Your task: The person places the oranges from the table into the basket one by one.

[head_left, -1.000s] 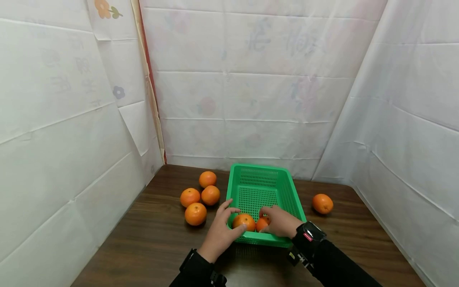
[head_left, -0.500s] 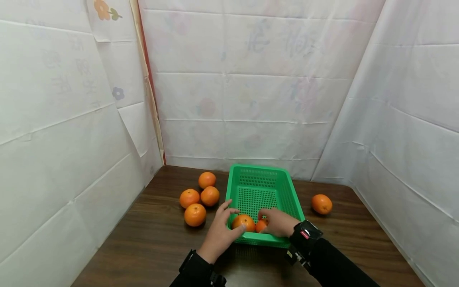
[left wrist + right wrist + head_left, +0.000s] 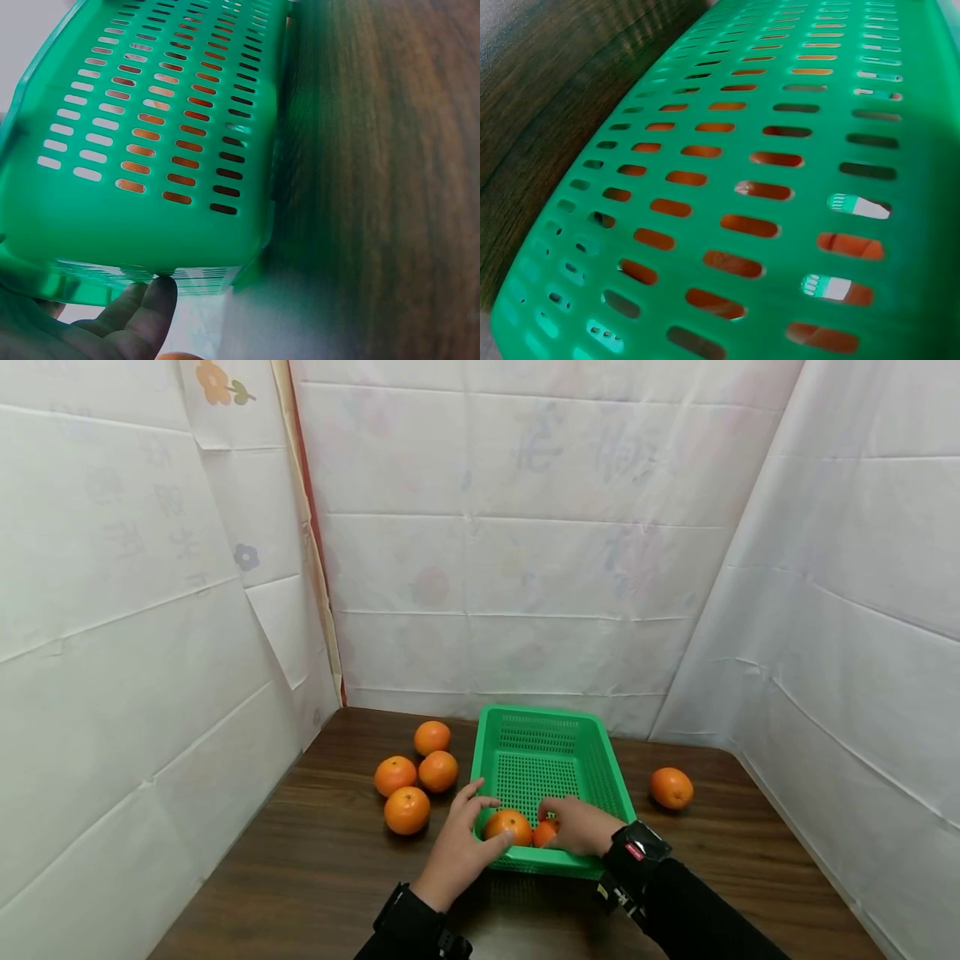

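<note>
A creased, matt white sheet (image 3: 112, 635) walls the left of the frame, a second white sheet (image 3: 480, 560) with horizontal fold lines spans the centre, and a smooth white sheet (image 3: 862, 677) hangs at the right. A narrow beige-and-red vertical strip (image 3: 309, 518) marks the upper-left corner seam. Near it are an orange flower print with a green leaf (image 3: 213, 381) and a grey-blue flower print (image 3: 246, 557). Faint mirrored characters show at upper centre. Below lies a dark brown wood-grain bench (image 3: 285, 868), softly lit.
</note>
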`<state>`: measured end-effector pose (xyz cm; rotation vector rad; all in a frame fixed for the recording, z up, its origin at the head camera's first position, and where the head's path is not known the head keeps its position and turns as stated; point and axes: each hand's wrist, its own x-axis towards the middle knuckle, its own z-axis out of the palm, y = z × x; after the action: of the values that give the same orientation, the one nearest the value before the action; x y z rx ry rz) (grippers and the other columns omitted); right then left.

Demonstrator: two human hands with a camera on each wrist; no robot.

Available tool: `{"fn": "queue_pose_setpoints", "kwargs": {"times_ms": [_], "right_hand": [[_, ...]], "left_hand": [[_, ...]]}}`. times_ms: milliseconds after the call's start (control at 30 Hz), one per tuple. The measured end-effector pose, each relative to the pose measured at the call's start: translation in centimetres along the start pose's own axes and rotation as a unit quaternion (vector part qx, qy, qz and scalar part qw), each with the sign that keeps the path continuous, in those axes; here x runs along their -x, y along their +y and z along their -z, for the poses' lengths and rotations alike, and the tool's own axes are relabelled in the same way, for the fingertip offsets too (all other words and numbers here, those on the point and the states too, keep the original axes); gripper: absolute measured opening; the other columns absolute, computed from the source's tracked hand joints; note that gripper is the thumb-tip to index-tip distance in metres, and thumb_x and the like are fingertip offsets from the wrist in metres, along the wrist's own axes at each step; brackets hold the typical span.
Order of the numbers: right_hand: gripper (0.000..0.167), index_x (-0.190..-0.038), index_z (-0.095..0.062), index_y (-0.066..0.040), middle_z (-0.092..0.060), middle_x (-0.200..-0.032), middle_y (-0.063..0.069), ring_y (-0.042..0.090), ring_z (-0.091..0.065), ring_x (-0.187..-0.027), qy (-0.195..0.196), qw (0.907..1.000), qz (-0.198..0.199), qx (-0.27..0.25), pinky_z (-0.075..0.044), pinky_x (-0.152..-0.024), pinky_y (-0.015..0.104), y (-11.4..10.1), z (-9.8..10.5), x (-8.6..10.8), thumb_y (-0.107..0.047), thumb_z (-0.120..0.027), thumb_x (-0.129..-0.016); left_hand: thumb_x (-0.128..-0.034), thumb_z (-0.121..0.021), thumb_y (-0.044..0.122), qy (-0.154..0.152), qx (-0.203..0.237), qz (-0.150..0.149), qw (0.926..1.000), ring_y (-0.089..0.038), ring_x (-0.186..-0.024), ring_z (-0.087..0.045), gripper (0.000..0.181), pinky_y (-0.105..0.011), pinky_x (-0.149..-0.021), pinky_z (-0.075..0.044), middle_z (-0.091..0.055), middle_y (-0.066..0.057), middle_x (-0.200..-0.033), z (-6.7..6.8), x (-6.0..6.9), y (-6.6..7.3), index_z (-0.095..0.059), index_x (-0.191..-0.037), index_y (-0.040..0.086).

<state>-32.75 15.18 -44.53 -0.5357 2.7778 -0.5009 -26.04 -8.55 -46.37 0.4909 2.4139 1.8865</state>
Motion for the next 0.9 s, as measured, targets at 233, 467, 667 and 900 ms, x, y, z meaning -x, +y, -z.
{"fn": "queue_pose_setpoints", "kwargs": {"times_ms": [233,467,667,900], "right_hand": [[0.028,-0.117,-0.069,-0.016,-0.064,-0.094,0.002,0.018,-0.053,-0.078,0.0,1.0,0.0,-0.007,-0.043,-0.067,0.031,0.1,0.0,0.0,-0.02,-0.084,-0.093],[0.043,-0.128,-0.068,-0.01,-0.073,-0.116,0.009,0.019,-0.064,-0.093,0.006,0.9999,0.003,-0.011,-0.061,-0.084,0.044,0.0,0.2,0.1,-0.023,-0.086,-0.092],[0.059,-0.137,-0.067,-0.01,-0.069,-0.135,0.017,0.032,-0.067,-0.118,0.032,0.9994,-0.002,-0.011,-0.062,-0.103,0.056,0.0,0.6,1.0,-0.032,-0.09,-0.088],[0.066,-0.145,-0.063,-0.015,-0.062,-0.144,0.019,0.035,-0.064,-0.128,0.058,0.9975,-0.038,0.014,-0.059,-0.11,0.059,0.4,1.0,2.5,-0.041,-0.088,-0.09]], "left_hand": [[-0.1065,-0.069,0.025,0.002,-0.005,-0.004,1.0,-0.049,-0.165,-0.011,0.043,-0.067,-0.133,-0.032,-0.014,-0.017,-0.179,-0.1,0.1,0.0,-0.056,-0.144,0.007],[-0.1063,-0.069,0.026,0.004,-0.008,-0.005,1.0,-0.049,-0.165,-0.011,0.044,-0.067,-0.133,-0.031,-0.015,-0.017,-0.178,-0.1,0.1,0.0,-0.056,-0.144,0.007],[-0.1062,-0.069,0.022,0.0,-0.006,-0.002,1.0,-0.049,-0.165,-0.011,0.042,-0.067,-0.132,-0.032,-0.013,-0.016,-0.179,-0.1,-0.5,-1.2,-0.056,-0.144,0.008],[-0.1054,-0.071,0.035,0.004,-0.013,-0.005,0.9999,-0.043,-0.166,-0.011,0.044,-0.064,-0.132,-0.034,-0.012,-0.003,-0.18,-0.5,-2.0,-4.8,-0.057,-0.145,0.02]]}}
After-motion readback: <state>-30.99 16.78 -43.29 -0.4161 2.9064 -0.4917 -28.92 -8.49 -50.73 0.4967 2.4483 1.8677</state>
